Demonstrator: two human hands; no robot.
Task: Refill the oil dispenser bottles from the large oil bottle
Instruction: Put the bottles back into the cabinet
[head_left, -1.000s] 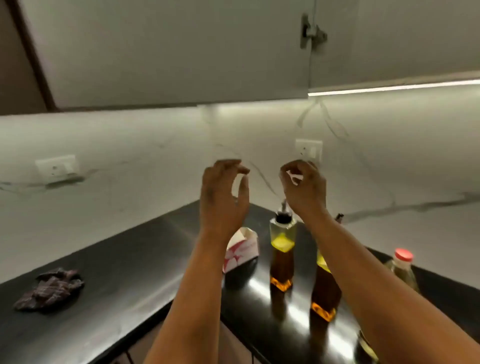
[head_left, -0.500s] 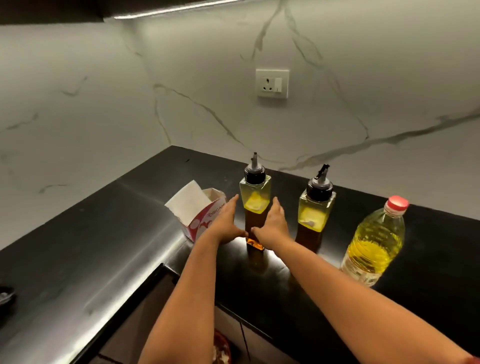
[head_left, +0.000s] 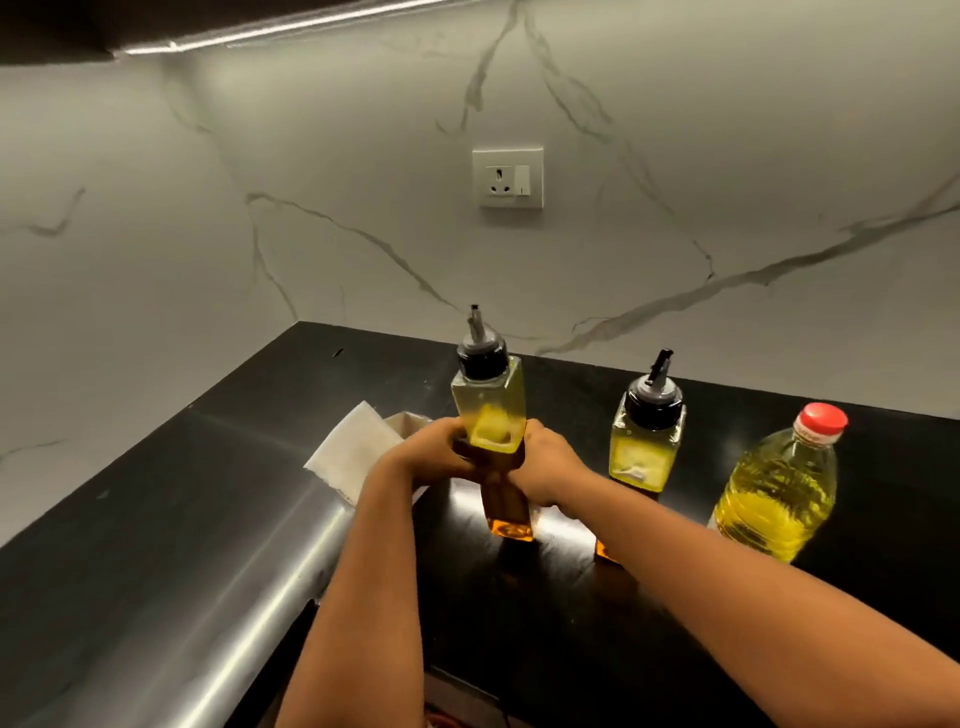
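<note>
The counter (head_left: 156, 545) is glossy black with pale streaks of reflected light. The wall (head_left: 311, 182) behind is white marble with grey veins, and its socket (head_left: 507, 177) is white. Both dispenser bottles, the held one (head_left: 491, 415) and the right one (head_left: 647, 447), show yellow oil above amber, under black caps. The large bottle (head_left: 779, 493) on the far right is bright yellow, capped red. The tissue (head_left: 353, 452) on the left is white.

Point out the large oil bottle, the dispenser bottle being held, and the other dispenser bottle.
large oil bottle (head_left: 779, 493): head view, on its oil-filled body.
held dispenser bottle (head_left: 488, 410): head view, on the clear upper body above both hands.
second dispenser bottle (head_left: 644, 457): head view, on its yellow middle section.
</note>
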